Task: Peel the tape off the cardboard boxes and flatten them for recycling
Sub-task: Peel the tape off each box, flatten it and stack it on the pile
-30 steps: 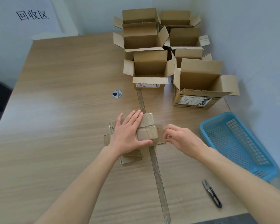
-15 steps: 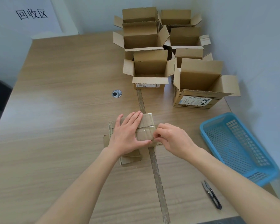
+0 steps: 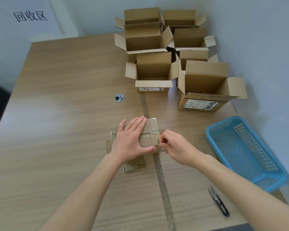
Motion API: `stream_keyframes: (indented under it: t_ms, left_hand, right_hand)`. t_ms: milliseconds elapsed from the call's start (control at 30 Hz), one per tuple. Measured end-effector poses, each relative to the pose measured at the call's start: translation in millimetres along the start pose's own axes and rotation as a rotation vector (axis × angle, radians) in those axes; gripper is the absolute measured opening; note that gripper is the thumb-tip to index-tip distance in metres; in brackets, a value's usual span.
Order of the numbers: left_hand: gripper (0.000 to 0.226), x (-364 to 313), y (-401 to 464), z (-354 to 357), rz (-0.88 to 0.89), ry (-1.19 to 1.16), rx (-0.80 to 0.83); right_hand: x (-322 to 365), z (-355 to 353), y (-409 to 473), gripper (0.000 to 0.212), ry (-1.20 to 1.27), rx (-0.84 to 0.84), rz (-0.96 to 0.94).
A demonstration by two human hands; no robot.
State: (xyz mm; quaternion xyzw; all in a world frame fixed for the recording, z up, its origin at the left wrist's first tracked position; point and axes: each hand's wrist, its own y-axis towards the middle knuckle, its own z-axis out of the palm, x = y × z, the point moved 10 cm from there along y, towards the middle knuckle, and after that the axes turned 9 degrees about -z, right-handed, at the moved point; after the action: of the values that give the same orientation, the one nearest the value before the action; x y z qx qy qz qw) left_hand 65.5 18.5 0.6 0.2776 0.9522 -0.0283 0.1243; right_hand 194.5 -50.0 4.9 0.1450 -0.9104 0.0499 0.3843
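since a second ago, right hand (image 3: 178, 147) moved in, fingers (image 3: 162, 140) now pinching at the flattened box (image 3: 148, 135) edge. left hand (image 3: 130, 140) still pressing flat, fingers straight. tape itself hard to make out.

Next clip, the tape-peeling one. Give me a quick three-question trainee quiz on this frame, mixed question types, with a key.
1. True or false: the snips are in the right hand.
2. Which hand lies flat on the flattened box? A) left B) right C) neither
3. Fill in: the blue basket holds ____.

Key:
1. False. They lie on the table; the right hand pinches at the box's right edge.
2. A. The left hand presses it down.
3. Nothing that shows.
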Motion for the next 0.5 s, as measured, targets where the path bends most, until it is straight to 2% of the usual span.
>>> stream_keyframes:
  t_ms: [133,200,333,400,500]
  left_hand:
    - [0.112,-1,0,0,-0.005,0.005,0.005]
    - [0.112,-1,1,0,-0.010,0.000,0.003]
    - [0.111,0,1,-1,-0.012,0.004,-0.005]
    - [0.111,0,1,-1,-0.011,0.000,-0.008]
    - [0.110,0,1,-1,-0.011,-0.010,-0.001]
  right_hand:
    - [3,-6,-2,0.006,-0.028,-0.042,-0.052]
    - [8,-13,-3,0.013,-0.061,-0.084,-0.087]
    - [27,-20,-2,0.005,-0.231,-0.109,-0.213]
    - [32,-19,0,0.001,-0.291,-0.081,-0.231]
    - [30,-11,5,0.007,-0.383,0.019,-0.209]
